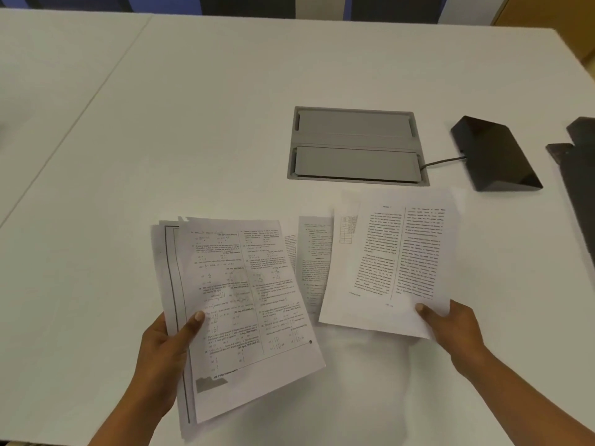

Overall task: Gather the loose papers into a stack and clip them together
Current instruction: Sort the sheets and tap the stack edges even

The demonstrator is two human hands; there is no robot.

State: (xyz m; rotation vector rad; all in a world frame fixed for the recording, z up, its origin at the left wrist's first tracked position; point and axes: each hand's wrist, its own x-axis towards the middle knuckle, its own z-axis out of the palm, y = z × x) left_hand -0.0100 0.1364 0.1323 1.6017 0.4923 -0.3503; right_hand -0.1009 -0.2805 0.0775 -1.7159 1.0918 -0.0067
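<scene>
My left hand (167,352) grips a small stack of printed sheets (244,300) by its lower left edge, thumb on top, and the sheets are fanned slightly and lifted off the table. My right hand (450,326) pinches a two-column text page (396,262) at its lower right corner. Beneath that page lie more loose papers (314,262), flat on the white table and partly covered. No clip is visible.
A grey cable hatch (355,146) is set into the white table (161,123) behind the papers. A black wedge-shaped device (495,156) with a cable sits at the right, and another dark object (579,175) lies at the right edge.
</scene>
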